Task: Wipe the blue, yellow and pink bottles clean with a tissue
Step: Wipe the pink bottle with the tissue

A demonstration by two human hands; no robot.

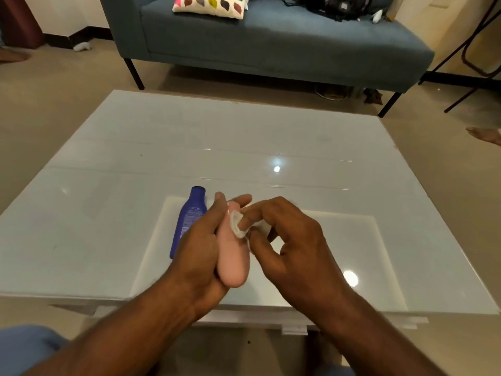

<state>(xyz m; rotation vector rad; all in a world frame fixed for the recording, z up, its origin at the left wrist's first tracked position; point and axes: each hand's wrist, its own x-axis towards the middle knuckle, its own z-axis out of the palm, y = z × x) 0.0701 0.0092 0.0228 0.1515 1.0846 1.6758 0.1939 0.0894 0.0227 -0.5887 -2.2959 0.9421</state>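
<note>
Left hand [202, 248] has its fingers wrapped round the pink bottle [233, 259], held up off the desk [108, 185], cap end pointing away from me. Right hand [282, 240] has its fingers pinched on the tissue [238, 226], pressing it against the upper part of the bottle near the neck. Blue bottle [188, 218] lies flat on the desk just left of my left hand, cap pointing away. Yellow bottle: not in view.

Step in hand, as I read it: wiping the pink one.

How to do it well:
- Tissue is bunched small, so contact patch is tiny. Flatten it over more fingertips to cover more surface per pass.
- Stroke lengthwise from neck to base, then rotate the bottle in the left hand and repeat.
- My left palm hides one whole side, so shift the grip or that side gets skipped.
- Keep pressure light; the bottle looks smooth and could slip.

Can't tell whether the blue one is already done.
</note>
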